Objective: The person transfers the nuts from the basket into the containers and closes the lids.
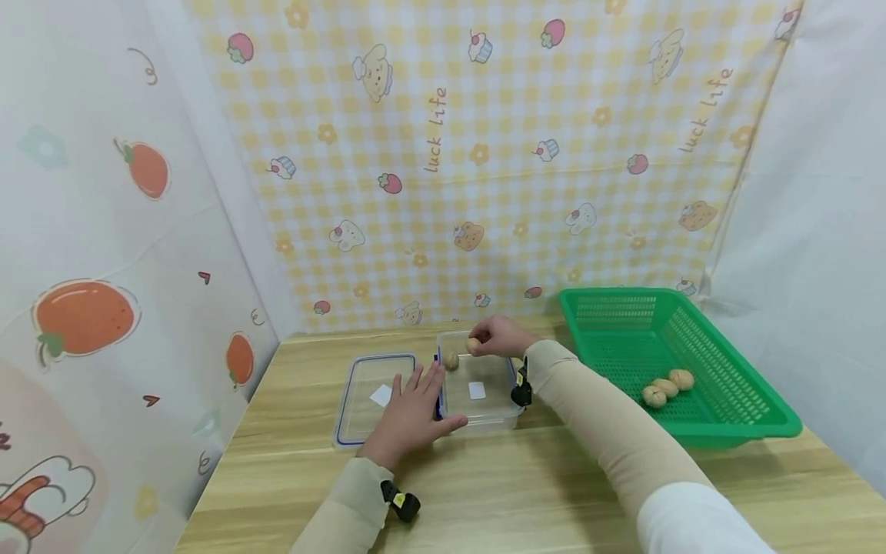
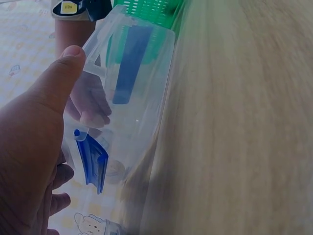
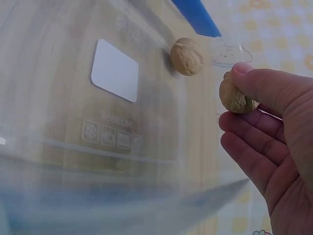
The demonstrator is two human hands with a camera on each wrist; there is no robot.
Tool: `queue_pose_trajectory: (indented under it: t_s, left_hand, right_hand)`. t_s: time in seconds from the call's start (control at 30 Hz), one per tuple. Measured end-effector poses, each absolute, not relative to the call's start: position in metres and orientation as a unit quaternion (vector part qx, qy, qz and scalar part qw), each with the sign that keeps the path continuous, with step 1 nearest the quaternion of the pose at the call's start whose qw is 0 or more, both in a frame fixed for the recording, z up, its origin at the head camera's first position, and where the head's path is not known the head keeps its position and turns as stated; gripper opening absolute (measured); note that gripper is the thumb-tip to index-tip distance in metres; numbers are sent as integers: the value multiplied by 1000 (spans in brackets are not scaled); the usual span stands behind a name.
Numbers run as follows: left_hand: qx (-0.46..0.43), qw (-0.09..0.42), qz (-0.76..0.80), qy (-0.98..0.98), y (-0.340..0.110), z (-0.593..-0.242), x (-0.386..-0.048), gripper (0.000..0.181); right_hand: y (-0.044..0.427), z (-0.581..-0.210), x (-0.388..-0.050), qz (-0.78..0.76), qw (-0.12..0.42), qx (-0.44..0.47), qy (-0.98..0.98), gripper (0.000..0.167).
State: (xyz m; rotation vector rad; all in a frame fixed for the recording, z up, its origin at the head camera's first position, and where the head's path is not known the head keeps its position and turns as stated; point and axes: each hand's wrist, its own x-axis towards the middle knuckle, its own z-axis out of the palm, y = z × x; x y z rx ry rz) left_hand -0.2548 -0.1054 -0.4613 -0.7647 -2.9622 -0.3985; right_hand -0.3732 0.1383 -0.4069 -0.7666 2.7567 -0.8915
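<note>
A clear plastic box (image 1: 484,409) with blue clips stands on the wooden table. One walnut (image 3: 187,57) lies inside it, near the far left corner in the head view. My right hand (image 1: 503,337) pinches another walnut (image 3: 236,95) between thumb and fingers over the far part of the box. At the box's left side, my left hand (image 1: 413,414) rests with its fingers extended and its thumb over the near rim. In the left wrist view the thumb (image 2: 56,81) lies by the box's upper edge, and the walls show the right hand through them.
A green plastic basket (image 1: 751,377) stands on the right, with three walnuts (image 1: 667,388) in it. Left of the box lies a clear lid (image 1: 360,400) with a blue seal, partly behind the left hand. A patterned cloth (image 1: 443,231) hangs behind the table.
</note>
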Motion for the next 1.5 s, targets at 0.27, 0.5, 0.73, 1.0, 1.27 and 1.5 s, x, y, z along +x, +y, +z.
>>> queue_pose_trajectory:
  t_s: [0.27, 0.5, 0.73, 1.0, 1.27, 1.5]
  left_hand:
    - [-247, 26, -129, -960, -103, -459, -254, 108]
    - [-242, 26, -127, -962, -104, -461, -255, 107]
    - [-238, 23, -126, -963, -105, -460, -255, 105]
    - [-241, 22, -116, -963, -103, -459, -254, 106]
    - [-240, 16, -123, -963, -101, -460, -254, 107]
    - [-236, 17, -117, -965, -104, -463, -256, 109]
  right_hand:
    - [130, -419, -380, -276, 68, -240, 928, 31]
    - [122, -432, -390, -260, 68, -239, 933, 28]
    - [115, -436, -393, -242, 66, -221, 943, 25]
    - [109, -436, -391, -220, 71, -192, 954, 20]
    - [106, -440, -392, -198, 71, -207, 956, 8]
    - [102, -439, -391, -189, 69, -212, 956, 13]
